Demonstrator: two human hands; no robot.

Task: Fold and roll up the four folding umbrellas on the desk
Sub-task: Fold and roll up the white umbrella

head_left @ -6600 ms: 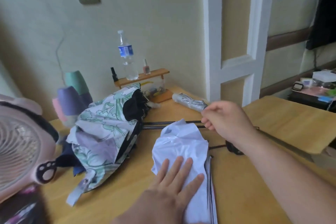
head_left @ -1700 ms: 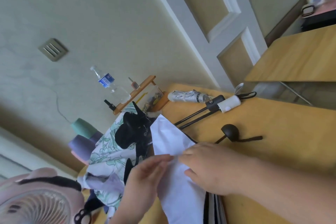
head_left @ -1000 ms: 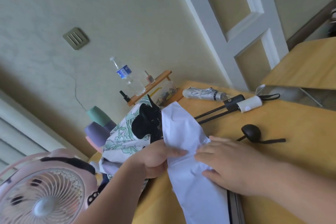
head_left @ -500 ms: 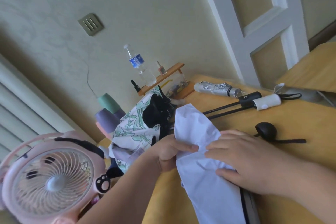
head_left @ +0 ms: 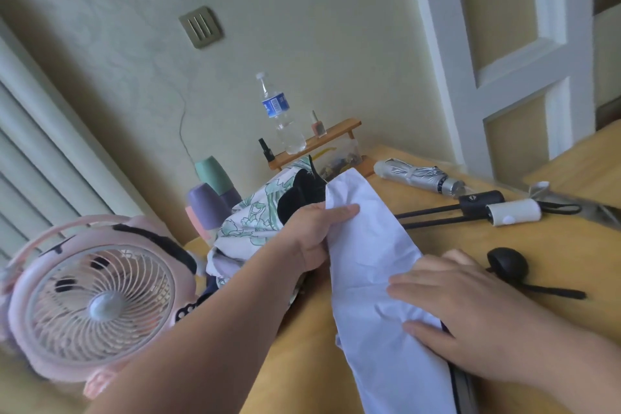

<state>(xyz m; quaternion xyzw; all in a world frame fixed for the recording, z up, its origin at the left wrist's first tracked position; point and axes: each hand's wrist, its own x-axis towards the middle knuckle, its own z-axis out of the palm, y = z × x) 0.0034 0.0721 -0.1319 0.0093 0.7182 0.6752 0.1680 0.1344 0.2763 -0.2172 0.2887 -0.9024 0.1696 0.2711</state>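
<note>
- The left hand (head_left: 311, 235) is gripping the left edge of the white umbrella (head_left: 366, 245), in the middle of the frame, with the thumb lying on top of the cloth and the fingers curled under it.
- The right hand (head_left: 470, 312) is lying flat on the same cloth at lower right, fingers straight and spread, pressing it down against the counter (head_left: 554, 255).
- The white umbrella is stretching as a long, creased strip from the centre of the frame to the bottom edge, with dark ribs showing along its right side at the bottom.
- The floral umbrella (head_left: 255, 215) is sitting in a loose heap just left of the white one, its green-and-white cloth bunched around a black part and partly hidden behind the left hand.
- The silver umbrella (head_left: 416, 175) is lying rolled and strapped at the far edge of the counter, at upper right.
- Below it, a black handle (head_left: 480, 203) and a white handle (head_left: 514, 215) are lying side by side on thin dark shafts that run toward the white cloth.
- A round black knob (head_left: 507, 262) with a strap is resting on the counter just beyond the right hand's fingers.
- A pink fan (head_left: 94, 299) is standing at lower left.
- A water bottle (head_left: 280, 114) is standing on a small wooden shelf (head_left: 322, 141) against the wall, and stacked cups (head_left: 208, 208) are sitting to its left.
</note>
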